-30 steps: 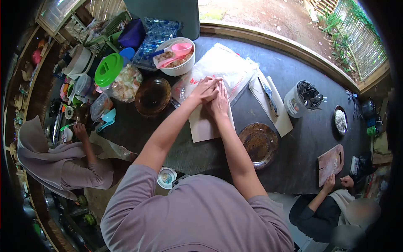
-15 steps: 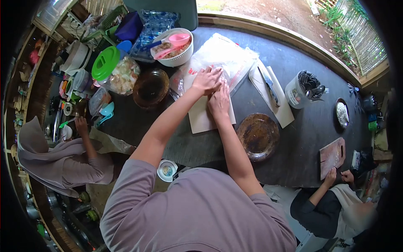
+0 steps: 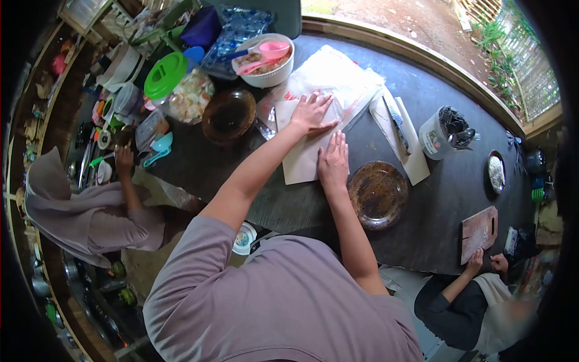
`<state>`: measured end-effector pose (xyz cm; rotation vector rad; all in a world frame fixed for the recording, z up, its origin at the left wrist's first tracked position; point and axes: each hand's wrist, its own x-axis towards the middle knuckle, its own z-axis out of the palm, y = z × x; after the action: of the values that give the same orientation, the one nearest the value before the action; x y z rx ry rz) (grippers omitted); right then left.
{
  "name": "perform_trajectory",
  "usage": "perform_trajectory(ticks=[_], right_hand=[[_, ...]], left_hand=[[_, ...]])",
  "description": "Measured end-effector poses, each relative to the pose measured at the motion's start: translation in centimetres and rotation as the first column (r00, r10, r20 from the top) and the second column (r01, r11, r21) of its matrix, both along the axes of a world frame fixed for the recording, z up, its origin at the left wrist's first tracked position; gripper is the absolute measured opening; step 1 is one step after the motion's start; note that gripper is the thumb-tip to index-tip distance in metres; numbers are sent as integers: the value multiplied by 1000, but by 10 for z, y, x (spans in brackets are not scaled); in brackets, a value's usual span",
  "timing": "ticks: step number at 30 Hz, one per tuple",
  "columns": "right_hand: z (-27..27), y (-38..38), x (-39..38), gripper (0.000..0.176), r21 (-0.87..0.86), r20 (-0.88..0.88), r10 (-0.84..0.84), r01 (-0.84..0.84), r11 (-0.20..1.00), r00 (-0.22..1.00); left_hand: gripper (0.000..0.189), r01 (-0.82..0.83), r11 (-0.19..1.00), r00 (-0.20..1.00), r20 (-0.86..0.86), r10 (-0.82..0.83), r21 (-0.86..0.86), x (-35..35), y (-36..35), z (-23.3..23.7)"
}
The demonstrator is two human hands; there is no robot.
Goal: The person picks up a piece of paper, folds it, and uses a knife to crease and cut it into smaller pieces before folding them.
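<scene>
Beige paper sheet lies under two flat, spread palms: left hand at eleven o'clock from right hand.

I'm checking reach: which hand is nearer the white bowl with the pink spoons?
Left. The left hand lies flat a short way from the white bowl, on the person's side of it; the right hand rests closer to the person's body, farther off.
</scene>
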<state>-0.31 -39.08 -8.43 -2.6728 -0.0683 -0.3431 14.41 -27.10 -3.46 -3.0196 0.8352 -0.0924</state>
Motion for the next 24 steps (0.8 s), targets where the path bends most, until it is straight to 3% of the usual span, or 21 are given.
perform_trajectory(ticks=[2, 15, 24], right_hand=[[0, -4, -7, 66, -31, 17, 9, -8, 999, 1000], [3, -11, -43, 66, -239, -24, -5, -1, 971, 1000], [5, -18, -71, 64, -239, -33, -18, 9, 971, 999]], left_hand=[[109, 12, 1000, 1000, 17, -12, 6, -1, 0, -3], [112, -12, 1000, 1000, -22, 13, 25, -2, -2, 2], [112, -26, 999, 1000, -17, 26, 32, -2, -6, 1]])
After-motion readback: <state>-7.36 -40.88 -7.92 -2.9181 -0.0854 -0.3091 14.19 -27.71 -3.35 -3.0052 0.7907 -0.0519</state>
